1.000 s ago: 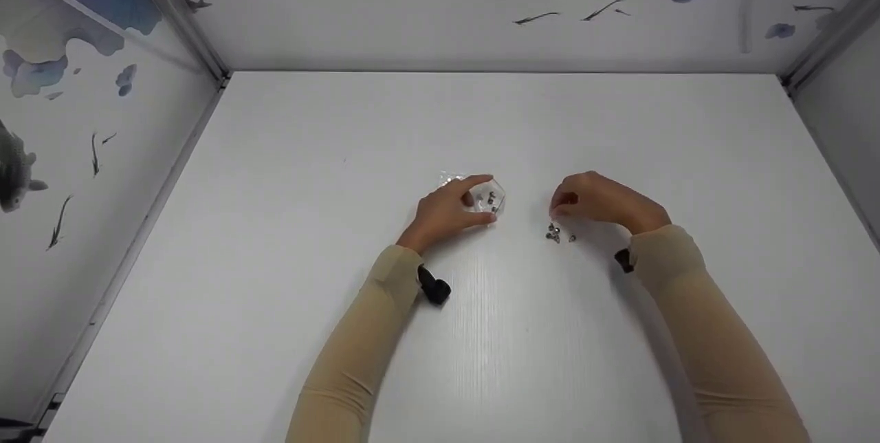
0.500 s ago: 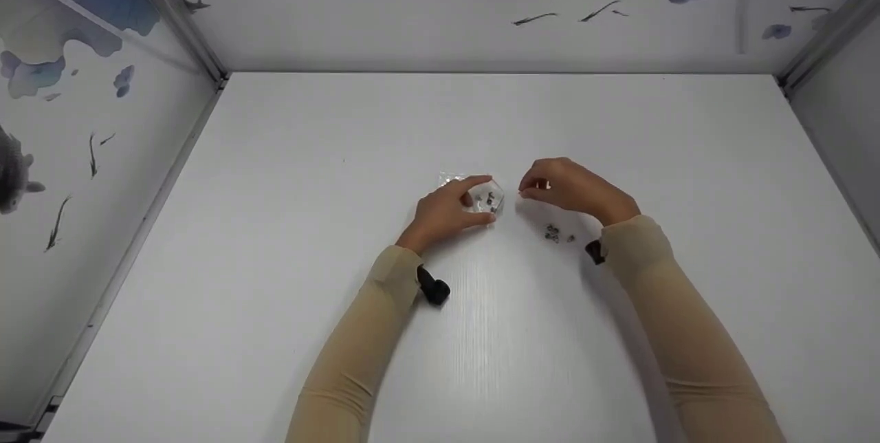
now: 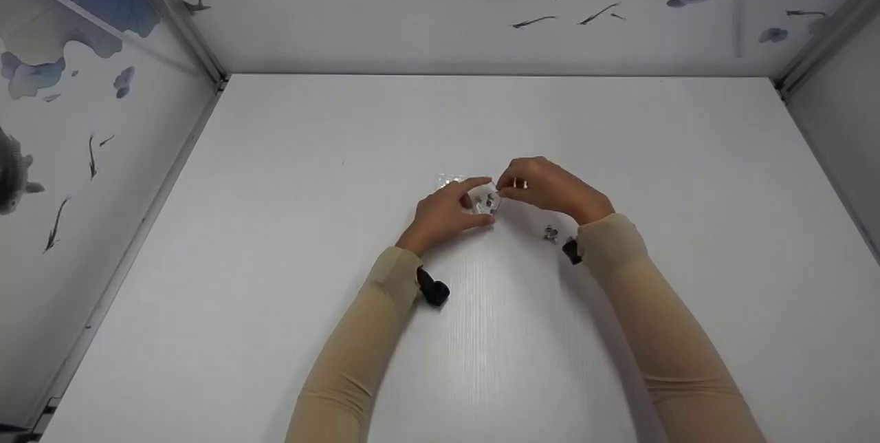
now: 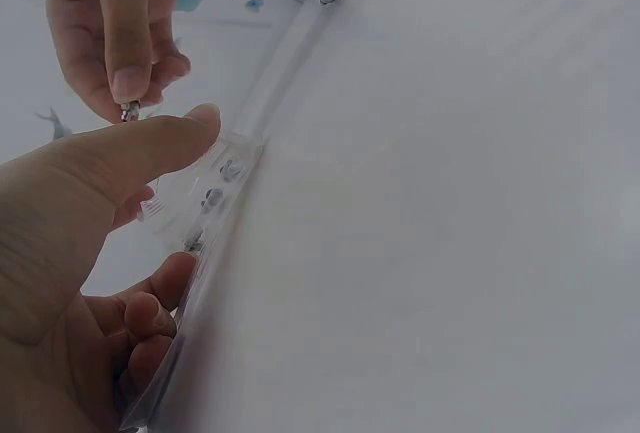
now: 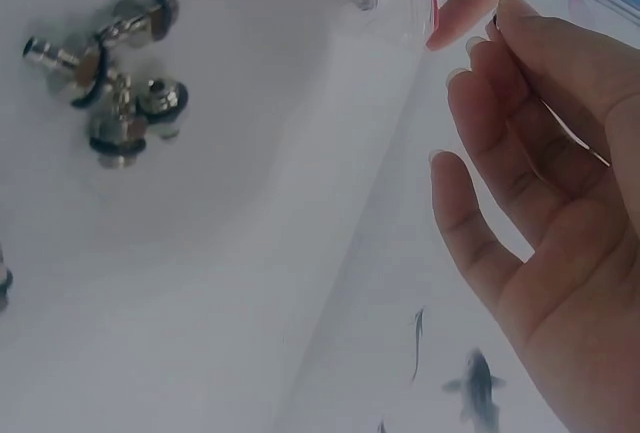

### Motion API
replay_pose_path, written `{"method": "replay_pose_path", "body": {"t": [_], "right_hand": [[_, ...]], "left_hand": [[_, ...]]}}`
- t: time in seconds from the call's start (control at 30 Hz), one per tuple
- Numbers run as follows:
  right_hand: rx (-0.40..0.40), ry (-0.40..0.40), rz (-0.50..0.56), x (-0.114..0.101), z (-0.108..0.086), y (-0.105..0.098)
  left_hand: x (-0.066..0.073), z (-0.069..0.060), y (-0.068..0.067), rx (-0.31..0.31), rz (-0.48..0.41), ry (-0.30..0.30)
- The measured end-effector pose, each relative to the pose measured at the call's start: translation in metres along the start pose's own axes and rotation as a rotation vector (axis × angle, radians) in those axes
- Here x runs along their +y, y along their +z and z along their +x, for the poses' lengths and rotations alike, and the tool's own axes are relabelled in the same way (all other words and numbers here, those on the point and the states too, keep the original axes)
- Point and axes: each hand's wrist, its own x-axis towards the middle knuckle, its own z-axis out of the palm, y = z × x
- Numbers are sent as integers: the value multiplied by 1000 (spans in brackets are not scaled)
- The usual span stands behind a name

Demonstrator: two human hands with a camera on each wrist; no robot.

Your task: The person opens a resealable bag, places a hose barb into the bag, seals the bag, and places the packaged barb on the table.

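Observation:
A clear zip bag (image 3: 450,179) with a red strip along its edge lies on the table, several small metal fittings (image 4: 212,198) inside it. My left hand (image 3: 443,213) holds its mouth apart between thumb and fingers. Above the bag's right edge, my right hand (image 3: 550,188) pinches one small metal fitting (image 4: 130,111) between thumb and fingertip; in the right wrist view it is mostly hidden by the fingers. To the right of the bag sits a loose cluster of metal fittings (image 5: 120,83) with dark rings.
One more fitting (image 5: 3,278) lies apart from the cluster, cut off by the frame edge in the right wrist view. The white table (image 3: 344,126) meets printed walls (image 3: 440,23) at the back and left.
My right hand has moved left and slightly away from me, from the loose cluster to the bag's mouth, carrying a fitting. My left hand and the bag have stayed in place.

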Motion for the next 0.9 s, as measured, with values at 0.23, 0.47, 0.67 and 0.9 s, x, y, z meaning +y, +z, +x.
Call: {"method": "replay_pose_path", "body": {"t": [0.23, 0.47, 0.67, 0.9], "right_hand": [[27, -67, -9, 1, 1, 2], [17, -60, -11, 5, -3, 1], [-51, -2, 11, 8, -11, -1], [-113, 79, -8, 12, -22, -5]], "left_hand": [[-1, 0, 0, -9, 7, 7], [-1, 0, 0, -2, 15, 9], [0, -1, 1, -4, 18, 10], [0, -1, 0, 1, 12, 7]]}}
